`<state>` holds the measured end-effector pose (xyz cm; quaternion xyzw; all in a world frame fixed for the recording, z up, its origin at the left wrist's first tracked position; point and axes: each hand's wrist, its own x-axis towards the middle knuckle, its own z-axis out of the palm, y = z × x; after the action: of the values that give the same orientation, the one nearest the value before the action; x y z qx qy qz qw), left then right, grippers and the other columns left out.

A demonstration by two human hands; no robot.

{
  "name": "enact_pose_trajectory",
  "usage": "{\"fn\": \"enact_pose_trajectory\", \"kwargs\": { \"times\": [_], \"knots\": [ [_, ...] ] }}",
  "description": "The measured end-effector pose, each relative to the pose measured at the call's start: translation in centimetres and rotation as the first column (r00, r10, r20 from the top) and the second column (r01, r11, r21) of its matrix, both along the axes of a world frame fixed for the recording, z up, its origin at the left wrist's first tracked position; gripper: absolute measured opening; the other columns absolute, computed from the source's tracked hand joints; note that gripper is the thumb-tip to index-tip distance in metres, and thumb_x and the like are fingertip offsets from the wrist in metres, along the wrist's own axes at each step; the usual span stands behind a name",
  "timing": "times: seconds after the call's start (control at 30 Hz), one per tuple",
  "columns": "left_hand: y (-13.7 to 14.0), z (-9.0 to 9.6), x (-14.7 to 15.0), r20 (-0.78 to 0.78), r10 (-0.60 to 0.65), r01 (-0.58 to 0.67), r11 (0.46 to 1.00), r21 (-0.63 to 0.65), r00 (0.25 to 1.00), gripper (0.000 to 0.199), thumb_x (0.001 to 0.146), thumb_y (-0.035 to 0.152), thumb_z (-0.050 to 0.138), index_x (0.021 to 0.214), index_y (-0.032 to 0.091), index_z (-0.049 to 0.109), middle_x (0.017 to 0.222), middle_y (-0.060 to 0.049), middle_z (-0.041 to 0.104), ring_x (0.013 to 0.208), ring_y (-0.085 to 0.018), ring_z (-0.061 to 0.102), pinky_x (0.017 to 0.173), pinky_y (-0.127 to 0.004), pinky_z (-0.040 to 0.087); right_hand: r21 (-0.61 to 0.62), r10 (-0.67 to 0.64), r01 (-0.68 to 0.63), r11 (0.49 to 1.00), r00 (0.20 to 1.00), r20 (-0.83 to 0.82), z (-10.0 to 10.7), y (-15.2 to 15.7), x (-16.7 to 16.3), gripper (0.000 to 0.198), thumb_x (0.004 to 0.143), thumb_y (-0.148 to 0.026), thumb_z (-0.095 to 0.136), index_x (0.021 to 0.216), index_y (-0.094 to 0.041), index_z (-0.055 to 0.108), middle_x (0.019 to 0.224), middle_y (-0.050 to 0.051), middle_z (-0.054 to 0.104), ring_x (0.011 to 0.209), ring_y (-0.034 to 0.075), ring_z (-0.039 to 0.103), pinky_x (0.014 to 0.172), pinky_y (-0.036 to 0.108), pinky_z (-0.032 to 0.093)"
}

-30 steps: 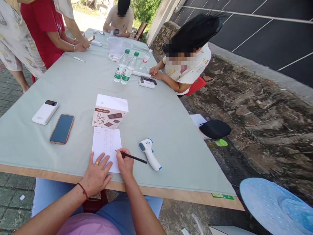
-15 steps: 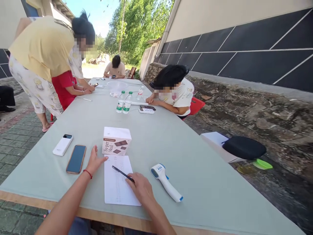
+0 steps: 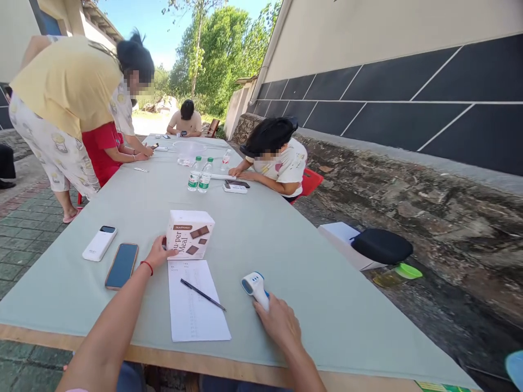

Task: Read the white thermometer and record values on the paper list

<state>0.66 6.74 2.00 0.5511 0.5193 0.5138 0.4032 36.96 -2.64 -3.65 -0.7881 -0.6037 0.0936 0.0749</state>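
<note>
My left hand (image 3: 158, 253) grips the left edge of a white box (image 3: 190, 237) printed "Meal" with brown chocolate pieces; its thumb lies on the front face. The box stands upright at the top of a sheet of white paper (image 3: 196, 324) with faint writing. Across the paper lies a black pen (image 3: 203, 295), touched by neither hand. To the right, my right hand (image 3: 280, 321) is closed around the handle of a white and blue infrared thermometer (image 3: 254, 284), which still rests on the table. My palm and fingers hide most of its handle.
Left of the box lie a smartphone (image 3: 121, 265) and a white power bank (image 3: 99, 243). Farther along the table (image 3: 327, 326) stand two green-capped water bottles (image 3: 199, 175), a clear basin (image 3: 189, 148) and another phone (image 3: 237, 184). Several people are around it. A black case (image 3: 382, 247) is beyond the right edge.
My right hand has left the pen on the paper and moved right onto the thermometer. My left hand, open beside the box before, has closed on its left side. The box has turned slightly.
</note>
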Motion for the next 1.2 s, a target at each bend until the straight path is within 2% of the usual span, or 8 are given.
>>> {"fn": "enact_pose_trajectory", "kwargs": {
  "times": [0.13,0.23,0.37,0.47,0.63,0.73,0.93,1.2],
  "knots": [
    [-2.0,0.9,0.8,0.048,0.027,-0.023,0.996,-0.082,0.998,0.062,0.064,0.047,0.082,0.111,0.013,0.061,0.115,-0.015,0.066,0.107,-0.030,0.061,0.096,-0.046,0.046,-0.007,-0.042,0.041,0.999,0.991,-0.124,0.8,0.3,-0.4,0.036,0.080,-0.037,0.050,0.105,-0.016,0.066,0.096,0.017,0.069,0.089,0.031,0.066,0.071,0.038,0.047],
    [-3.9,0.8,1.3,0.192,0.020,0.005,0.992,-0.130,0.981,0.064,0.067,0.052,0.079,0.114,0.013,0.061,0.119,-0.016,0.067,0.111,-0.033,0.061,0.096,-0.047,0.047,0.079,-0.071,0.119,0.990,0.891,-0.449,2.0,0.3,-1.5,0.033,0.074,-0.041,0.052,0.093,-0.018,0.067,0.088,0.013,0.071,0.081,0.028,0.066,0.065,0.035,0.047],
    [-5.7,-0.2,1.8,0.228,0.071,-0.032,0.985,-0.172,0.971,0.067,0.064,0.054,0.080,0.112,0.012,0.062,0.120,-0.016,0.067,0.111,-0.033,0.062,0.097,-0.047,0.048,0.173,0.024,0.288,0.942,0.457,-0.889,4.7,-1.0,-5.7,0.041,0.064,-0.053,0.063,0.088,-0.021,0.061,0.074,0.004,0.068,0.068,0.023,0.062,0.058,0.031,0.046],
    [-6.0,-0.7,2.1,0.181,0.129,-0.102,0.983,-0.150,0.975,0.063,0.070,0.056,0.075,0.112,0.012,0.062,0.120,-0.016,0.067,0.111,-0.033,0.062,0.098,-0.047,0.047,0.122,0.096,0.152,0.981,0.169,-0.981,7.1,-2.5,-9.9,0.035,0.066,-0.053,0.065,0.077,-0.021,0.057,0.058,-0.001,0.058,0.055,0.016,0.051,0.052,0.028,0.039],
    [-6.1,-1.6,2.1,0.176,0.090,-0.076,0.993,-0.088,0.980,0.073,0.068,0.053,0.078,0.126,0.014,0.055,0.127,-0.015,0.063,0.116,-0.031,0.060,0.102,-0.046,0.045,0.051,0.051,0.003,0.999,-0.091,-0.995,9.3,-3.8,-15.1,0.031,0.068,-0.050,0.064,0.071,-0.021,0.054,0.057,-0.003,0.055,0.052,0.012,0.047,0.049,0.024,0.036],
    [-6.1,-2.0,1.9,0.218,0.099,-0.082,0.993,-0.084,0.971,0.082,0.067,0.051,0.079,0.134,0.014,0.048,0.131,-0.016,0.061,0.119,-0.030,0.058,0.103,-0.044,0.045,0.032,0.030,-0.016,0.999,-0.126,-0.992,9.4,-3.3,-16.7,0.030,0.069,-0.047,0.065,0.071,-0.020,0.054,0.056,-0.003,0.054,0.050,0.011,0.046,0.047,0.023,0.035],
    [-6.4,-1.5,1.9,0.187,0.034,-0.027,0.999,-0.042,0.982,0.071,0.076,0.052,0.071,0.134,0.016,0.050,0.131,-0.013,0.062,0.120,-0.029,0.057,0.104,-0.042,0.045,0.009,0.013,0.065,0.998,-0.069,-0.998,8.6,-1.9,-17.1,0.028,0.069,-0.045,0.066,0.069,-0.020,0.053,0.050,-0.006,0.049,0.045,0.009,0.040,0.044,0.022,0.030],
    [-6.4,-1.5,1.9,0.169,0.066,-0.056,0.996,-0.062,0.983,0.071,0.078,0.053,0.070,0.135,0.015,0.052,0.132,-0.013,0.062,0.122,-0.030,0.056,0.104,-0.042,0.044,-0.055,-0.057,0.070,0.996,0.015,-0.998,7.3,-1.8,-17.1,0.030,0.067,-0.047,0.065,0.067,-0.020,0.052,0.046,-0.006,0.049,0.044,0.010,0.040,0.044,0.024,0.031]
  ]
}}
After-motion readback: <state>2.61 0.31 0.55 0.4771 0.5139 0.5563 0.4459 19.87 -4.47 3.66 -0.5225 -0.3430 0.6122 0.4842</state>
